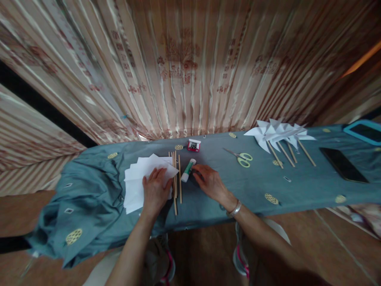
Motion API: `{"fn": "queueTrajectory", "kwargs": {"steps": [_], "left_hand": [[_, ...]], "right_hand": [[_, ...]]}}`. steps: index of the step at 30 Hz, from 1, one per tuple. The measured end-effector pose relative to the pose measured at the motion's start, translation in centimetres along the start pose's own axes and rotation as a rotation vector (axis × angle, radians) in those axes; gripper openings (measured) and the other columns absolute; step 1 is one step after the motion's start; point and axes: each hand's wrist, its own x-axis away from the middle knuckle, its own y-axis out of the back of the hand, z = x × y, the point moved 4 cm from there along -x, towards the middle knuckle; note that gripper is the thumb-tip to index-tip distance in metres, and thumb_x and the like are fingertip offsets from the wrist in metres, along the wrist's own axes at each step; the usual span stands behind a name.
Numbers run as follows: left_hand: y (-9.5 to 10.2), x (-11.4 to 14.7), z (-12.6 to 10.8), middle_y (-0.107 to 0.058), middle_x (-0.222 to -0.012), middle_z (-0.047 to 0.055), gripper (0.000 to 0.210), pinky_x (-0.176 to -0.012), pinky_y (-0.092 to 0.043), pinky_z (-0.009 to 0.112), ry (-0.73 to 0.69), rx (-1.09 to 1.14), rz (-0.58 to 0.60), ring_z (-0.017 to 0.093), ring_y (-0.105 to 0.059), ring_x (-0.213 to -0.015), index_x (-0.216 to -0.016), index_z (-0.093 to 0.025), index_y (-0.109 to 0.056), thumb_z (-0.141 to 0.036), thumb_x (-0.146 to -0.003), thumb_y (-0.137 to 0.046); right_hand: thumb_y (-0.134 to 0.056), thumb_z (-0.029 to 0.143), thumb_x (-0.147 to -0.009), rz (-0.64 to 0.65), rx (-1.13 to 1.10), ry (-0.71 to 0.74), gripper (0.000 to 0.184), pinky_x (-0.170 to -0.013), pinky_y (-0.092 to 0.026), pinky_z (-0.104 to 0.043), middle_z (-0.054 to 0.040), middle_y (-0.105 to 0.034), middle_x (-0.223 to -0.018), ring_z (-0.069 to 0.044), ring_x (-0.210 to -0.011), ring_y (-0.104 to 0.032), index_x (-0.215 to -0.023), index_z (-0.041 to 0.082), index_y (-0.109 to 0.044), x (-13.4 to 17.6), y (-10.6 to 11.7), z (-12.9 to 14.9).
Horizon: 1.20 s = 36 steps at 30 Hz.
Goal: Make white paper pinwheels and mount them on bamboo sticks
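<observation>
Spread flat, my left hand rests on a fanned stack of white paper sheets. Several thin wooden sticks lie just to the right of that hand, partly beside the paper's edge. A glue stick with a green label lies on the cloth right of the sticks. My right hand is at the glue stick's right side, its fingers bent and apart. Whether its fingertips touch the glue stick is hard to see. A small red-and-white box stands open behind the glue stick, with small dark items inside.
Green-handled scissors lie to the right. Beyond them are several white paper pinwheels on sticks, a black phone and a blue-framed device. A grey-green cloth covers the narrow table, bunched at left. A patterned curtain hangs behind.
</observation>
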Motion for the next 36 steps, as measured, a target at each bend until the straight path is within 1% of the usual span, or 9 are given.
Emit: {"fn": "queueTrajectory", "kwargs": {"steps": [5,8,10,15,19,25,28,32,36], "left_hand": [[0.6,-0.3,0.9,-0.073,-0.107,0.011,0.029,-0.093,-0.048,0.044,-0.071,0.072,-0.09,0.027,-0.067,-0.103,-0.099,-0.017,-0.07,-0.025,-0.091,-0.043],[2.1,-0.6,1.9,-0.076,-0.091,0.008,0.028,-0.077,-0.054,0.033,-0.042,0.137,-0.22,0.023,-0.072,-0.083,-0.089,-0.018,-0.071,-0.027,-0.09,-0.045],[3.4,-0.6,1.8,-0.076,-0.091,0.007,0.026,-0.075,-0.055,0.031,-0.055,0.181,-0.318,0.021,-0.072,-0.083,-0.09,-0.017,-0.071,-0.027,-0.09,-0.047],[4.8,0.5,-3.0,-0.076,-0.092,0.006,0.021,-0.088,-0.055,0.034,-0.352,0.212,-0.388,0.02,-0.07,-0.09,-0.095,-0.017,-0.069,-0.024,-0.092,-0.05],[3.7,2.4,-8.4,-0.075,-0.092,0.006,0.015,-0.094,-0.053,0.037,-0.623,0.266,-0.332,0.015,-0.07,-0.085,-0.097,-0.015,-0.065,-0.014,-0.091,-0.051],[1.3,3.9,-12.8,-0.074,-0.091,0.006,0.017,-0.093,-0.055,0.04,-0.771,0.295,-0.193,0.016,-0.069,-0.084,-0.096,-0.014,-0.063,-0.011,-0.092,-0.047],[0.4,3.8,-13.9,-0.073,-0.09,0.007,0.019,-0.09,-0.056,0.039,-0.785,0.287,-0.172,0.017,-0.069,-0.083,-0.095,-0.013,-0.064,-0.013,-0.093,-0.045],[-0.6,3.4,-14.5,-0.073,-0.09,0.007,0.017,-0.088,-0.056,0.038,-0.775,0.294,-0.128,0.017,-0.069,-0.081,-0.095,-0.013,-0.064,-0.017,-0.093,-0.047],[-1.9,2.6,-13.5,-0.073,-0.099,0.009,0.016,-0.093,-0.053,0.044,-0.72,0.229,-0.04,0.021,-0.068,-0.092,-0.099,-0.014,-0.065,-0.016,-0.089,-0.053]], "right_hand": [[-0.05,0.015,-0.09,-0.015,0.007,0.012,0.024,-0.089,-0.054,-0.042,-0.0121,-0.07,-0.109,-0.025,-0.098,-0.066,-0.111,0.016,-0.061,0.0,0.3,0.1],[-0.048,0.015,-0.091,-0.029,0.018,0.028,0.024,-0.089,-0.054,-0.042,-0.0127,-0.069,-0.108,-0.025,-0.098,-0.065,-0.112,0.016,-0.061,0.1,0.7,0.1],[-0.047,0.016,-0.092,-0.047,0.015,0.023,0.027,-0.089,-0.054,-0.043,-0.0129,-0.069,-0.11,-0.025,-0.099,-0.065,-0.115,0.016,-0.06,0.2,1.2,0.1],[-0.048,0.02,-0.091,-0.118,-0.015,-0.059,0.041,-0.089,-0.055,-0.042,-0.0132,-0.065,-0.12,-0.024,-0.1,-0.066,-0.132,0.02,-0.049,1.2,2.7,-1.1],[-0.049,0.019,-0.09,-0.091,-0.012,-0.109,0.052,-0.092,-0.054,-0.041,-0.0148,-0.057,-0.132,-0.023,-0.107,-0.064,-0.141,0.019,-0.039,2.3,4.3,-2.9],[-0.058,0.027,-0.087,0.118,0.211,0.058,0.056,-0.104,-0.043,-0.051,-0.0215,-0.038,-0.148,-0.033,-0.13,-0.044,-0.14,0.014,-0.043,4.7,6.6,-3.1],[-0.058,0.035,-0.088,0.135,0.24,0.138,0.047,-0.101,-0.044,-0.052,-0.0191,-0.047,-0.141,-0.033,-0.126,-0.046,-0.131,0.015,-0.053,5.9,7.2,-2.6],[-0.049,0.022,-0.094,0.117,0.196,0.177,0.024,-0.091,-0.052,-0.042,-0.0103,-0.068,-0.112,-0.023,-0.103,-0.06,-0.111,0.017,-0.065,7.2,7.8,-2.7],[-0.047,0.023,-0.096,0.076,0.228,0.149,0.023,-0.081,-0.056,-0.037,-0.0087,-0.072,-0.098,-0.022,-0.091,-0.063,-0.099,0.017,-0.069,8.0,9.1,-4.4]]}}
